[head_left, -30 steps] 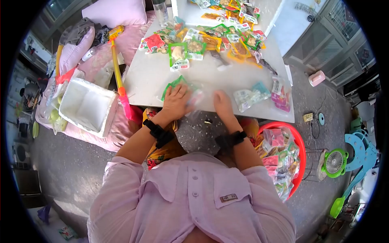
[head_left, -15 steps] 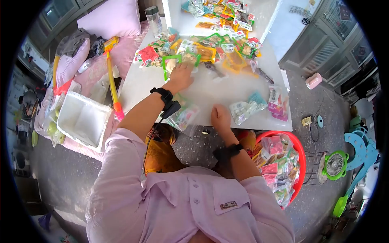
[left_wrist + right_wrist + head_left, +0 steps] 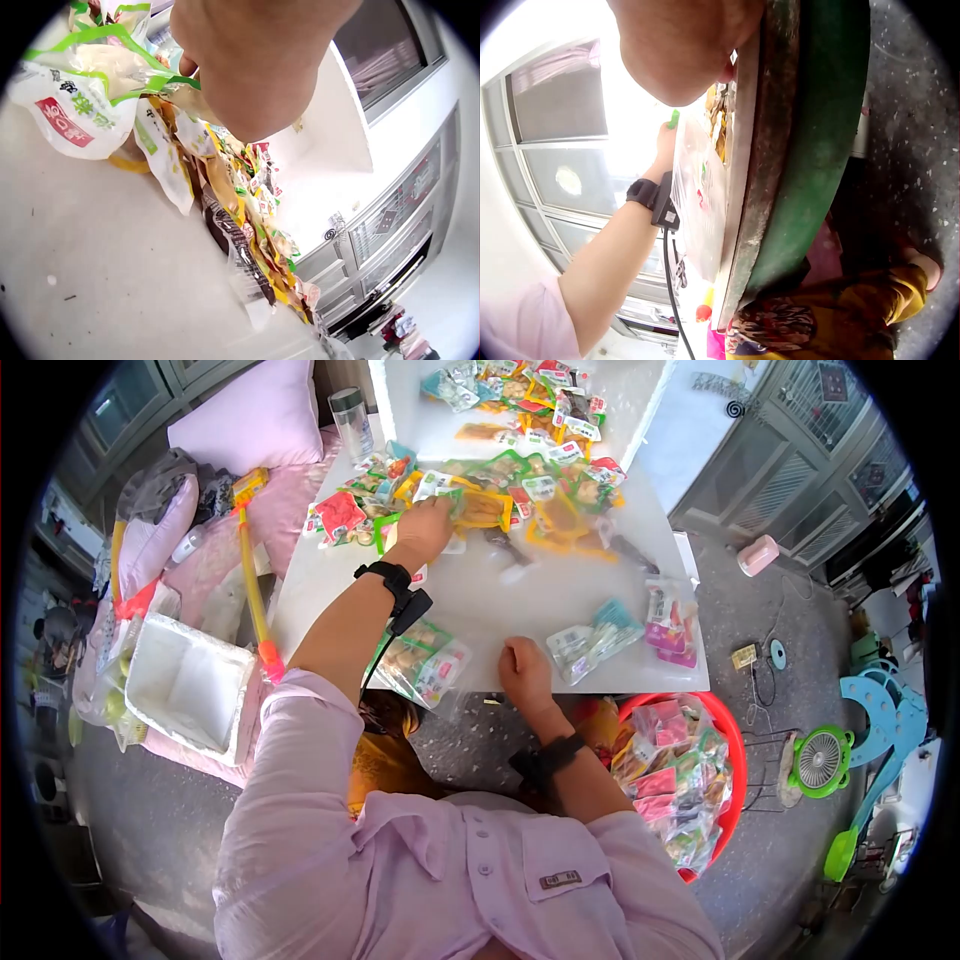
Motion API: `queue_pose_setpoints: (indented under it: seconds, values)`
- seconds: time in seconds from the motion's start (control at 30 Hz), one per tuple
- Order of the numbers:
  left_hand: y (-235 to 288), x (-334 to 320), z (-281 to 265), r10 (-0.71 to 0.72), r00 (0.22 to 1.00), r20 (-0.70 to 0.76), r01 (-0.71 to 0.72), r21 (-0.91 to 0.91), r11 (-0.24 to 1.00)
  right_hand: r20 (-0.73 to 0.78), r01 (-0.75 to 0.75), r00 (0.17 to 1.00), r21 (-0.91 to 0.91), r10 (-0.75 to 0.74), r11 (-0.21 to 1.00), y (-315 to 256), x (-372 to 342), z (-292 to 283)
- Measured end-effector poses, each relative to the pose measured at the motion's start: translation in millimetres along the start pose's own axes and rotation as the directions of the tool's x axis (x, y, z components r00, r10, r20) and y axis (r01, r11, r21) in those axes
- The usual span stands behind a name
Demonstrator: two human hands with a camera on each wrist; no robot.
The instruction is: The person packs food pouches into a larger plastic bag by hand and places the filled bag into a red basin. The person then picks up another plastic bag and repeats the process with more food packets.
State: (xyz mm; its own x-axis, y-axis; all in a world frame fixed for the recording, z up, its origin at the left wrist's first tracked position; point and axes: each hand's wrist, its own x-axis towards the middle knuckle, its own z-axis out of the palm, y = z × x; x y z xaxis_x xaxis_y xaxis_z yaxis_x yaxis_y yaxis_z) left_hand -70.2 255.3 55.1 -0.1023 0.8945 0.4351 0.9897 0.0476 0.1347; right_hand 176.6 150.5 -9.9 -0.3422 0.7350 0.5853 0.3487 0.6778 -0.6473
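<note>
Lying at the near side of a heap of packets, a green-edged packet is touched by the left hand. The fingertips are hidden, so how far that hand is open, and whether the packet is gripped, cannot be told. The right hand is rested at the front edge of the counter, its fingers curled in and nothing seen in them; it is presumably kept there as a prop.

The heap seems to be spread within arm's reach so that packets can be singled out. A clear bag is left jutting past the front edge, probably to be kept handy. More packets are held in a red tub, perhaps put on the floor to save counter room.

On the green-edged packet's white label, green characters and a red block with pale characters are printed, too blurred to be read surely.
</note>
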Motion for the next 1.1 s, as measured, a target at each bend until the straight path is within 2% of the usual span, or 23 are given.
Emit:
queue_pose_setpoints:
  seconds: [0.13,0.2,0.23,0.27,0.3,0.37,0.4,0.47,0.5,0.53,0.57,0.63,0.67,0.7,0.77,0.83,0.87,0.9,0.93,1.0,1.03,1.1]
  values:
    - [16,-11,-45,-0.053,0.988,-0.146,0.008,-0.292,0.956,-0.02,0.002,1.0,-0.001,-0.002,1.0,1,-2,2]
    - [28,-26,-67,-0.175,0.985,-0.006,0.14,-0.577,0.805,-0.007,-0.027,1.0,0.014,0.027,1.0,3,-2,2]
    - [33,-34,-77,-0.221,0.972,0.075,0.21,-0.691,0.692,0.007,-0.048,0.999,0.027,0.048,0.998,5,-4,3]
    - [22,-39,-63,-0.171,0.983,0.072,0.154,-0.83,0.536,0.023,-0.072,0.997,0.041,0.071,0.997,6,-5,3]
    - [26,-47,-67,-0.191,0.968,0.165,0.225,-0.907,0.357,0.027,-0.134,0.991,0.1,0.132,0.986,4,-4,-1]
    - [39,-67,-88,-0.175,0.921,0.347,0.346,-0.937,-0.034,0.044,-0.256,0.967,0.216,0.252,0.942,-3,3,-12]
    - [46,-77,-108,-0.141,0.893,0.427,0.432,-0.902,0.008,-0.005,-0.201,0.978,0.235,0.208,0.951,-7,8,-18]
    - [53,-98,-122,0.074,0.887,0.456,0.432,-0.875,0.217,-0.101,-0.093,0.987,0.264,0.123,0.96,-21,18,-35]
    - [55,-108,-124,0.177,0.861,0.477,0.408,-0.856,0.318,-0.028,-0.096,0.994,0.306,0.11,0.947,-34,20,-45]
    - [61,-121,-119,0.262,0.825,0.5,0.447,-0.863,0.237,0.046,-0.102,0.995,0.35,0.092,0.931,-50,23,-55]
    - [70,-134,-122,0.305,0.81,0.501,0.42,-0.859,0.294,0.119,-0.112,0.99,0.394,0.071,0.912,-63,24,-63]
    - [90,-158,-130,0.393,0.772,0.5,0.344,-0.848,0.403,0.404,-0.136,0.914,0.396,-0.039,0.908,-82,21,-79]
    - [98,-168,-130,0.42,0.758,0.499,0.355,-0.856,0.376,0.53,-0.145,0.843,0.392,-0.094,0.909,-86,17,-85]
    - [101,-177,-127,0.435,0.75,0.499,0.367,-0.86,0.354,0.659,-0.327,0.752,0.394,-0.016,0.859,-84,13,-89]
    - [107,-195,-120,0.464,0.732,0.498,0.392,-0.866,0.311,0.871,-0.655,0.484,0.301,0.079,0.693,-77,1,-94]
    - [114,-209,-119,0.463,0.681,0.567,0.531,-0.818,0.221,0.88,-0.733,0.471,0.352,0.061,0.582,-72,-19,-92]
    - [111,-219,-101,0.469,0.719,0.513,0.46,-0.857,0.233,0.878,-0.754,0.474,0.369,0.061,0.543,-72,-28,-91]
    - [112,-221,-103,0.479,0.691,0.541,0.454,-0.841,0.293,0.876,-0.773,0.478,0.387,0.061,0.503,-69,-35,-90]
    - [113,-223,-106,0.489,0.662,0.569,0.446,-0.822,0.353,0.89,-0.774,0.453,0.363,0.053,0.519,-64,-40,-91]
    - [114,-222,-112,0.466,0.623,0.628,0.45,-0.776,0.442,0.868,-0.816,0.467,0.352,0.166,0.459,-63,-50,-90]
    - [110,-224,-103,0.386,0.711,0.587,0.414,-0.794,0.445,0.854,-0.835,0.469,0.347,0.223,0.428,-62,-54,-91]
    - [102,-225,-86,0.214,0.854,0.474,0.341,-0.821,0.459,0.747,-0.846,0.531,0.443,0.4,0.296,-57,-61,-90]
